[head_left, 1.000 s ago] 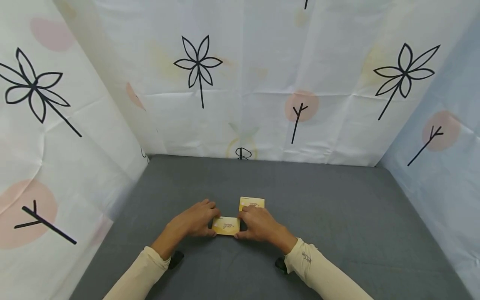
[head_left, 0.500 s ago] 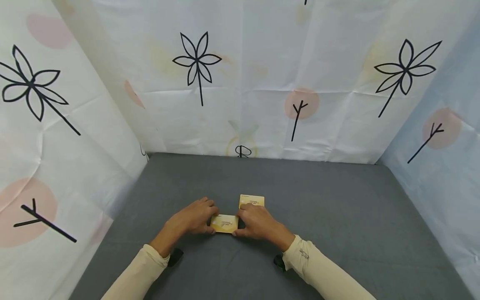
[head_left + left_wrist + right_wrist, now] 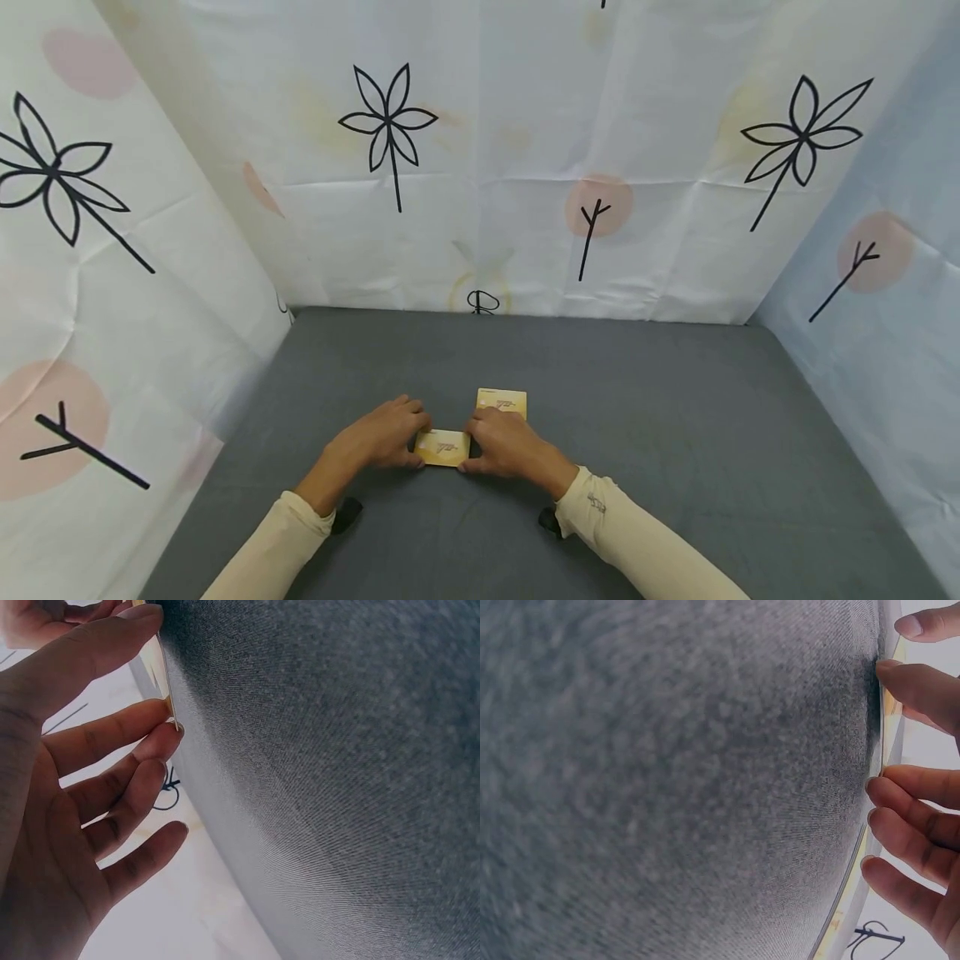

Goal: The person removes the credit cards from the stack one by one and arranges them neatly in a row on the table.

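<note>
A yellow card (image 3: 442,448) with printing on its face lies between both hands in the head view. My left hand (image 3: 390,435) holds its left end, thumb at the near corner and index finger at the far one. On the right end, my right hand (image 3: 510,446) grips it the same way. Seen edge-on in the left wrist view, the card (image 3: 159,671) is thin and sits close over the grey cloth. Behind the right hand lies a second yellow card (image 3: 502,398), its near part hidden by the fingers.
Grey cloth (image 3: 637,400) covers the table. White printed sheets (image 3: 487,167) with leaf and twig drawings rise behind it and along both sides. A dark wrist strap piece (image 3: 347,517) shows at the left cuff, and another (image 3: 550,522) at the right.
Both hands and the nearer card have shifted slightly left, with the grip unchanged. The second card stays in place on the cloth while the head view drifts a little.
</note>
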Available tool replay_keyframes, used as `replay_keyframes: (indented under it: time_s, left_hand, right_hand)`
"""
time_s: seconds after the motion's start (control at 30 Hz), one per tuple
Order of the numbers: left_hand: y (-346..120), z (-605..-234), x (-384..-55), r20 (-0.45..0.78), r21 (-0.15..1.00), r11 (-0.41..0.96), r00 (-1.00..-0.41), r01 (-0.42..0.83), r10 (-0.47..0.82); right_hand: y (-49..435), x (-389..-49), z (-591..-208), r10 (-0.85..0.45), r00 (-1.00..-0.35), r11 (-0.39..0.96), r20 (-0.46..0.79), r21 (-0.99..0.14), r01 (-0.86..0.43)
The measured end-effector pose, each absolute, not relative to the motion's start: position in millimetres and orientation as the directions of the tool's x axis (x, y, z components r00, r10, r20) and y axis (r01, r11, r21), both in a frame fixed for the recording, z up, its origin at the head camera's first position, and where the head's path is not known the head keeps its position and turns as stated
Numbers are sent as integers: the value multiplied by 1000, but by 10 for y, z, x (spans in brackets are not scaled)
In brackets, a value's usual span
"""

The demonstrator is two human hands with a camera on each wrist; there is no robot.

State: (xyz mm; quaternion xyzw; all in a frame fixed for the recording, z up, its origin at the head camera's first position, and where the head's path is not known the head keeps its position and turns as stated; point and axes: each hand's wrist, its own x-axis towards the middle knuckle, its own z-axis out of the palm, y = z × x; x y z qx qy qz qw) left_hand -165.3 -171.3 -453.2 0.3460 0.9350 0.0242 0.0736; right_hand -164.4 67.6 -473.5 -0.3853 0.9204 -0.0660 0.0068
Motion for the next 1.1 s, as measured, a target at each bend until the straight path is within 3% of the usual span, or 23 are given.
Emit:
replay_keyframes:
  time_s: [0.3,1.1]
  left_hand:
    - [-1760,-4577,-1657,-94,118,757,-752,642,652]
    - [-1788,-4570,-1668,-174,141,801,-782,582,598]
  right_hand:
    - [614,-1653,-4739,-710,-703,698,41,-90,-710]
    - [534,-1660,-4748,-705,-709,706,20,-79,-704]
